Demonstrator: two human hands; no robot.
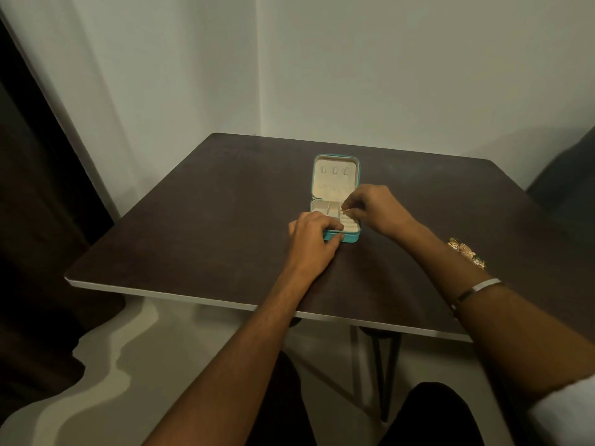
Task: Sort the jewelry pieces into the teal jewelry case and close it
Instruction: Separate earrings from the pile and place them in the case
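The teal jewelry case (351, 238) lies open in the middle of the dark table, its cream-lined lid (335, 178) flat toward the far edge. My left hand (314, 235) grips the case's front left corner, thumb on the teal wall and fingers over the tray. My right hand (373, 206) hovers over the right side of the tray, pinching a small gold piece (345, 209) between fingertips above the ring rolls. A pile of gold jewelry (467, 252) lies on the table behind my right forearm, partly hidden.
The dark brown table (209, 226) stands in a corner of pale walls. A dark curtain (38, 220) hangs at the left and a dark chair (566, 175) stands at the right. A silver bangle (479, 289) circles my right forearm.
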